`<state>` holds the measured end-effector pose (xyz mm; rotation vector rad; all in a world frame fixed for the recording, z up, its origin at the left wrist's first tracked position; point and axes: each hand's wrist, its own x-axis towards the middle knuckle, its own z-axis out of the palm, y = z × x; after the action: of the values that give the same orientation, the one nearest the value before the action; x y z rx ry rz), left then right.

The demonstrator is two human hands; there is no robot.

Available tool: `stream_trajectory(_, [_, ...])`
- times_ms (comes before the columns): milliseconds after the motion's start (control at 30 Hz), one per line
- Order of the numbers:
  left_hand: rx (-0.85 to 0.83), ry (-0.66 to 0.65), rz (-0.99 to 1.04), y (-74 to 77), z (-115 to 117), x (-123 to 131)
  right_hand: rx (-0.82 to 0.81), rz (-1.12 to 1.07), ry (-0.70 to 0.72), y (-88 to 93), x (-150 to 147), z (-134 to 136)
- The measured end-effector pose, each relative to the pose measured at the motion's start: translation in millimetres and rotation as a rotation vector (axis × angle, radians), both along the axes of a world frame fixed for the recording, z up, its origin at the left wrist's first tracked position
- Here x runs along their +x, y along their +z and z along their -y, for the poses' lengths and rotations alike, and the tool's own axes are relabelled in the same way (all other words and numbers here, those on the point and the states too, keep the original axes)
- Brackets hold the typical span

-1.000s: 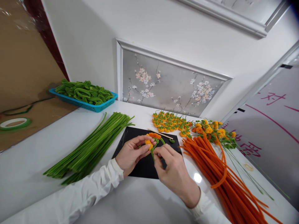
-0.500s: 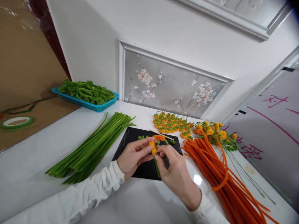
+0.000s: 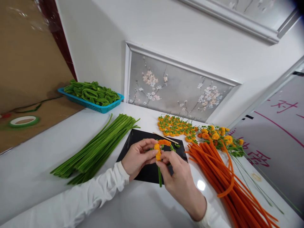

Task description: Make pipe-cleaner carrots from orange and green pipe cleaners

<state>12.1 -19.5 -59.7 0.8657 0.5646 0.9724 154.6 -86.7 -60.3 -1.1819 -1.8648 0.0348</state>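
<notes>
Over the black mat [image 3: 147, 173], my left hand [image 3: 136, 159] pinches a yellow-orange coiled chenille stem [image 3: 157, 151] between thumb and fingers. My right hand [image 3: 180, 177] is closed at the lower end of the same coil, its thumb and index finger pressed to it. A green chenille stem [image 3: 160, 178] hangs down below the fingertips; how it joins the coil is hidden. Just beyond the fingers shows an orange coiled piece [image 3: 164, 142], with a short green chenille piece [image 3: 172, 148] beside it.
A wooden stick [image 3: 165, 137] lies on the mat's far edge. Green chenille stems [image 3: 99, 147] lie left, orange ones [image 3: 218, 177] right. Behind are small yellow flower heads [image 3: 175, 125], finished-looking stemmed flowers [image 3: 216, 134] and a blue basket [image 3: 104, 108] of green loops. Green tape [image 3: 23, 121] sits far left.
Both hands keep their grip on the yellow-orange coil. The green stem below it hangs straighter now. The whole view has shifted slightly, so everything appears a little further right.
</notes>
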Motion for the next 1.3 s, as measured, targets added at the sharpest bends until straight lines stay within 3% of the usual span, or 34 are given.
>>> stream_trajectory(233, [-0.027, 0.028, -0.012, -5.5, 6.5, 3.2, 0.032, 0.006, -0.048, -5.2, 0.1, -2.9])
stream_trajectory(800, [-0.033, 0.067, -0.004, -0.8, 2.0, -0.4, 0.043, 0.14, 0.097, 4.7, 9.3, 3.5])
stream_trajectory(1067, [-0.007, 0.073, -0.039, 0.0, 3.3, -1.1, 0.021, 0.172, 0.085, 3.2, 3.0, 4.8])
stream_trajectory(1300, [0.019, 0.123, -0.087, -3.2, 6.2, 3.5, 0.002, 0.192, -0.014, 0.1, -7.8, 6.5])
